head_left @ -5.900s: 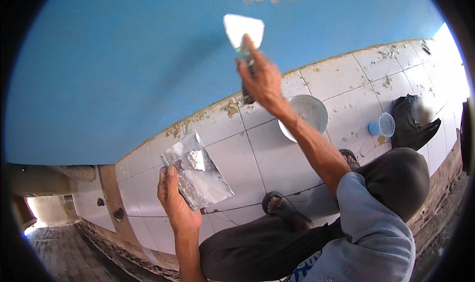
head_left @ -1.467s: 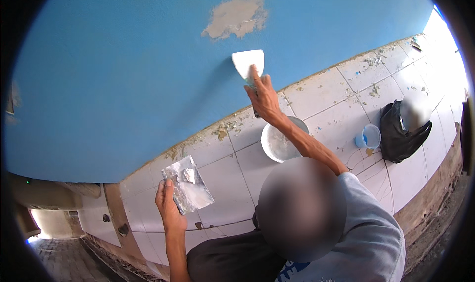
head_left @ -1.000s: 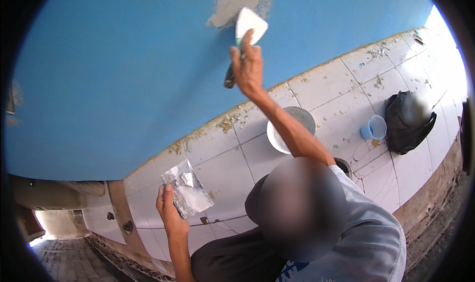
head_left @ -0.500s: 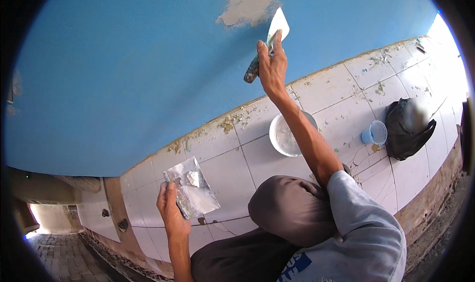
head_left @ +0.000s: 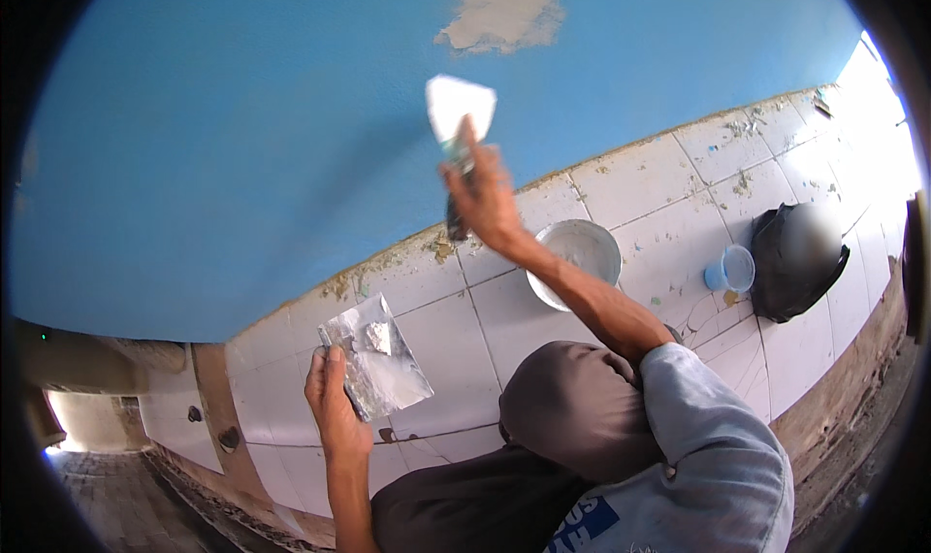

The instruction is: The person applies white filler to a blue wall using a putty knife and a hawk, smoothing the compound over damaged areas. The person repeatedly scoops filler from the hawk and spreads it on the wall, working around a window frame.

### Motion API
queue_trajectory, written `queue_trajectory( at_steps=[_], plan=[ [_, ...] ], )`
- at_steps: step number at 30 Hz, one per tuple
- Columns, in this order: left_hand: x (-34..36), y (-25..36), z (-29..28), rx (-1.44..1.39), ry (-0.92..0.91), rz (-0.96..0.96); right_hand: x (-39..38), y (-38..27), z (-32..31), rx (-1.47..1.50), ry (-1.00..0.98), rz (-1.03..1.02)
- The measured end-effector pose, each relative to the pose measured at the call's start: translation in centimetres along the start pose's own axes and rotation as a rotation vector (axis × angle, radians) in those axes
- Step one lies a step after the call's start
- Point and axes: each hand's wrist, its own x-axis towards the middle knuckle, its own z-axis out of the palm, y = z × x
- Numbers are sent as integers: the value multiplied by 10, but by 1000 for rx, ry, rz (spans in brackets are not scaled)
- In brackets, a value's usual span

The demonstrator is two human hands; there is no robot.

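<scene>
My right hand [head_left: 488, 196] is closed round the handle of a putty knife [head_left: 460, 107], a little blurred by motion. Its bright blade points up, below a pale filler patch [head_left: 504, 15] on the blue wall [head_left: 252, 146]. Lower down, my left hand [head_left: 337, 403] grips one edge of a flat square metal plate [head_left: 402, 378], thumb on top. A small lump of white putty [head_left: 378, 338] and some smears lie on the plate. The putty knife and the plate are well apart.
A round white basin [head_left: 609, 252] with pale residue stands on the white tiled ledge [head_left: 524, 320], partly behind my right forearm. To its right are a clear bluish plastic cup [head_left: 729, 270] and a black plastic bag [head_left: 776, 286]. Paint flakes [head_left: 443, 249] litter the ledge along the wall.
My right hand has brought the putty knife down and left, away from the filler patch, and its blade has turned broad side to view. My left hand and the plate are nearly unmoved.
</scene>
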Motion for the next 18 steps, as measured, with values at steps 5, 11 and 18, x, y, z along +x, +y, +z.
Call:
queue_trajectory(
  at_steps=[5,11,18],
  plan=[
    [-2,3,7,6,24,3,56,5,-53,166,203,177],
    [-2,-2,6,-9,-26,33,-14,3,-41,-64,-257,6],
    [-5,-2,2,6,-68,57,5,27,-78,115,-91,173]
  ],
)
